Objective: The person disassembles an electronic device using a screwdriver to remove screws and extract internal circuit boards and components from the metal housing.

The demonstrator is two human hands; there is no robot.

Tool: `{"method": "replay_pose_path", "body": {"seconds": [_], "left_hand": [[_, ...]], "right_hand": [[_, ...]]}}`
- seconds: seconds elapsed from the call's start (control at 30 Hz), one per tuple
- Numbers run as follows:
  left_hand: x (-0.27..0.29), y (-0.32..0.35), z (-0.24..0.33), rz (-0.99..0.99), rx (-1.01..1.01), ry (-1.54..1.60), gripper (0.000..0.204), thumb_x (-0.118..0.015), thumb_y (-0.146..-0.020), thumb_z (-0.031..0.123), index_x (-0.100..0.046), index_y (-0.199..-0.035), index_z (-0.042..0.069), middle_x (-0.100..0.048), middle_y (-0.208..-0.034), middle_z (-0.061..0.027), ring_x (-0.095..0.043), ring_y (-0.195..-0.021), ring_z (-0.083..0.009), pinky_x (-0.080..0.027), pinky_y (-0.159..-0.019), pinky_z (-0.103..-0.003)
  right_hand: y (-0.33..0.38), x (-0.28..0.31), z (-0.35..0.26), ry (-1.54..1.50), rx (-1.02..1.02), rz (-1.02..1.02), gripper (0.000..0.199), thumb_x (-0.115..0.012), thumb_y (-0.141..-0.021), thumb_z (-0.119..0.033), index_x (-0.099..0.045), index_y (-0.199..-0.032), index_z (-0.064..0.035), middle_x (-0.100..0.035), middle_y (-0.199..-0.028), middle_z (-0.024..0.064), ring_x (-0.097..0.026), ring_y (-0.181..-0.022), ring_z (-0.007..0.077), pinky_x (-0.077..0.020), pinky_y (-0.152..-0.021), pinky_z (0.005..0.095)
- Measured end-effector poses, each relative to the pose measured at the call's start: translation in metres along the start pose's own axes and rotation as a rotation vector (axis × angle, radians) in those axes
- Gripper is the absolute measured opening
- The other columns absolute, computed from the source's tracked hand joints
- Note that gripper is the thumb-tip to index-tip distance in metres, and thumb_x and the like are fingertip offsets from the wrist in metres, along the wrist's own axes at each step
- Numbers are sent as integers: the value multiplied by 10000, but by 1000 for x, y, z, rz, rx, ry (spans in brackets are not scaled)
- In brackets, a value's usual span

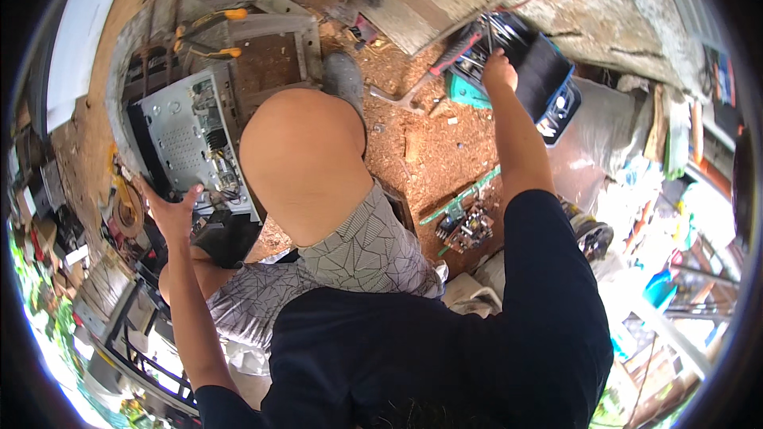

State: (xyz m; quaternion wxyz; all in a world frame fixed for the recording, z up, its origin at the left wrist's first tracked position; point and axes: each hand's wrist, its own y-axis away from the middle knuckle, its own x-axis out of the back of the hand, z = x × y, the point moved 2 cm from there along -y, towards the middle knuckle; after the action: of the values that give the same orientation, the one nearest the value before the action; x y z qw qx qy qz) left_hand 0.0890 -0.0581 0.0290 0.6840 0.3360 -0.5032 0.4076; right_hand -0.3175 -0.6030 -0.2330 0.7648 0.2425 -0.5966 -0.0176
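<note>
Head view, the only one. Left hand (172, 214) at the near edge of an open grey metal chassis (171, 139); fingers spread, not closed round it. The chassis lies left of the bare knee (306, 143), its inner parts exposed. Risk: a light, open-handed hold at one edge; a push from elsewhere might slide or tip it. Bare sheet edges could nick the thumb.

Right hand (499, 71) well apart, over at the open black tool case (550, 79). Fingers bent in among slim metal tools; cannot tell whether they grasp one. Risk: reaching blind into crowded tools, a sharp tip could prick, or a neighbour get dragged out.

Hammer (395, 101) slants from the case down toward the littered ground (413, 147), handle close by the right hand. A knock from wrist or tool might drop it toward the foot.

Loose circuit board (465, 226) on the ground beside the right arm, components facing up; a shifted foot or fallen tool could crush them. Yellow-handled pliers (208, 36) beyond the chassis, well clear of both hands.
</note>
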Motion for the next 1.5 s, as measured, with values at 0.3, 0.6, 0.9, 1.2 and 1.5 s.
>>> {"method": "replay_pose_path", "body": {"seconds": [0.3,0.6,0.9,1.2,1.5], "left_hand": [[-1,3,-14,139,-98,-151,1220,-883,-538,504,-282,-1442,-53,-402,-1402,-291,-396,-1300,-417,-317,-1090,-450],[11,76,22,-154,-694,68,1030,-821,-547,518,-407,-1417,154,-416,-1445,-106,-354,-1358,-337,-161,-1142,-592],[-21,73,11,-74,-709,181,711,-814,-647,323,-508,-1275,188,-445,-1419,-31,-404,-1312,-281,-289,-1107,-562],[-45,83,1,83,-744,265,423,-753,-722,319,-588,-1088,184,-546,-1266,-31,-541,-1158,-253,-350,-1085,-492],[-53,78,-1,178,-760,199,314,-614,-759,120,-558,-1065,164,-567,-1168,-59,-564,-1123,-255,-403,-1065,-474]], "right_hand": [[52,50,88,-366,65,125,466,-495,-918,-460,-688,-987,-41,-671,-933,230,-662,-907,369,-513,-779,415],[348,325,-71,-942,566,-142,387,-532,-964,-138,-525,-1332,-19,-627,-1153,69,-581,-941,105,-465,-820,233],[422,312,-281,10,1225,-52,327,-541,-900,-198,-641,-1160,-26,-675,-886,227,-648,-802,390,-506,-726,442],[422,300,-317,166,1179,-42,314,-548,-904,-223,-656,-1149,-59,-670,-855,226,-644,-815,394,-503,-739,465],[424,303,-329,189,1185,-48,310,-559,-893,-217,-657,-1128,-40,-664,-857,236,-642,-795,405,-505,-736,462]]}}
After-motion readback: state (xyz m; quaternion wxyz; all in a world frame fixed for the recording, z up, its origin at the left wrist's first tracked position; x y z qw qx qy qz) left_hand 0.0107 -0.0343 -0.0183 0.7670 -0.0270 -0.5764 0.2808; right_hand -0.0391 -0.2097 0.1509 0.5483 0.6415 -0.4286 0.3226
